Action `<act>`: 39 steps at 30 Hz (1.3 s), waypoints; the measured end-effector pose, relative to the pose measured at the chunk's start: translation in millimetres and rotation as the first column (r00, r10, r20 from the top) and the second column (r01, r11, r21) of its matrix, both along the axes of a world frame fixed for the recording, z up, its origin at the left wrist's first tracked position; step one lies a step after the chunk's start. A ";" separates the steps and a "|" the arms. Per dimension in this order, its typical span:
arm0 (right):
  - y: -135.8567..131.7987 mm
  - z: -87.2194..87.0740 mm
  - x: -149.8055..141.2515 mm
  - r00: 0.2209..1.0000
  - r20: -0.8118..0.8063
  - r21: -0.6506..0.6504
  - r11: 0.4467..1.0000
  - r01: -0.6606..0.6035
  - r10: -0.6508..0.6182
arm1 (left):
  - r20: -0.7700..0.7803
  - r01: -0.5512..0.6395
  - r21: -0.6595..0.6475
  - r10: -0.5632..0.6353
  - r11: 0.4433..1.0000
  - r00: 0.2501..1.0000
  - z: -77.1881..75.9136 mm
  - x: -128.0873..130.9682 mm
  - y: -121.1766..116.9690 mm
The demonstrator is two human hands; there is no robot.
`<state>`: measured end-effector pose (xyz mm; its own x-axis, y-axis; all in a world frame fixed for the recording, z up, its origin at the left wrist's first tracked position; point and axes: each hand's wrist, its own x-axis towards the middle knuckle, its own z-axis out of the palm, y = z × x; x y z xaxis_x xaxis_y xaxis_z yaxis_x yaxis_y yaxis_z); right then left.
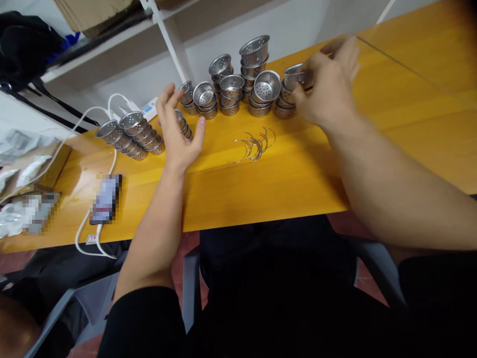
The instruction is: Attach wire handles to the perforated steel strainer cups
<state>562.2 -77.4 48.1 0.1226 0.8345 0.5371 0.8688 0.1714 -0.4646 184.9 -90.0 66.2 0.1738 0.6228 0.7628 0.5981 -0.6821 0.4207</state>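
Note:
Small perforated metal cups stand in nested stacks along the back of the table. My left hand (181, 136) is open, fingers raised and thumb spread, in front of a partly hidden leaning stack of cups (185, 124). My right hand (330, 84), slightly blurred, is at the rightmost stack of cups (286, 107). Its thumb and fingers are apart beside the top cup (294, 74) and cover its right side; contact is unclear. Between my hands, a small pile of thin curved metal wires (255, 146) lies on the table.
On the orange wooden table (261, 199), two leaning stacks of cups (134, 134) stand at the left. A phone (106, 199) with a white cable (80, 231) lies near the front edge. Behind are a power strip (150, 109) and white shelving (179, 54). Another person's dark-clothed leg (70, 268) shows lower left.

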 end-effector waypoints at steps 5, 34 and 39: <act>6.1 -2.8 4.7 0.998 -0.058 0.188 0.982 -0.012 0.023 | -0.083 0.013 -0.195 -0.030 0.981 0.996 -1.2 17.0 -7.8; -56.0 -2.2 -88.3 0.735 -0.050 -0.087 0.730 -0.678 0.676 | -0.104 0.233 -0.383 -0.293 0.894 0.951 -17.7 38.1 -7.2; -54.4 1.3 -85.3 0.753 -0.108 -0.073 0.750 -0.657 0.649 | -0.112 0.240 -0.388 -0.304 0.890 0.946 -19.3 36.8 -2.8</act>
<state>476.9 -131.9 49.5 -0.4380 0.7734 0.4582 0.5260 0.6339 -0.5670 221.7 -92.9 47.0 0.4798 0.7612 0.4363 0.4937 -0.6453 0.5830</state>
